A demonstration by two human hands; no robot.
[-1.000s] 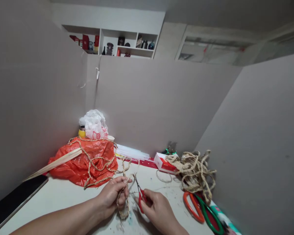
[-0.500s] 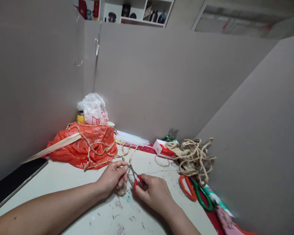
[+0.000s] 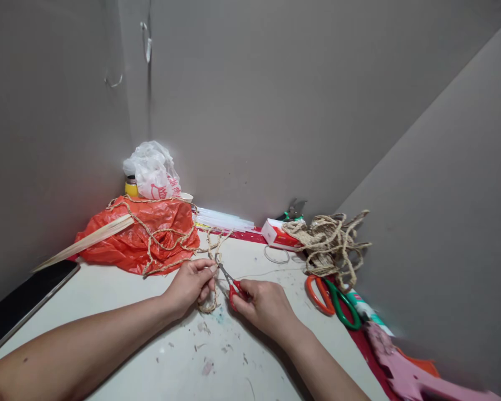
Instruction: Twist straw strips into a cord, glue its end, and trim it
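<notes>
Above the middle of the white table, my left hand (image 3: 195, 284) pinches a thin braided straw cord (image 3: 209, 306), which loops below the fingers and runs up beyond them. My right hand (image 3: 264, 307) has its fingers in the red handles of small scissors (image 3: 230, 278). The scissor blades point up and left and meet the cord beside my left fingertips. Whether they have cut any strand is too small to tell. The cord trails left over a crumpled red plastic bag (image 3: 167, 214).
Coiled rope (image 3: 328, 245) lies at right, above large orange-and-green-handled scissors (image 3: 338, 303). A pink glue gun (image 3: 404, 367) sits at the right edge. White sticks (image 3: 225, 219) and a red-white box (image 3: 278, 234) line the back. A dark flat device (image 3: 25, 303) lies left, beneath pale straw strips (image 3: 87, 240).
My view has tilted downward, so the shelves have left the picture and more of the pink glue gun shows. Both hands keep nearly the same pose, with the scissors at the cord.
</notes>
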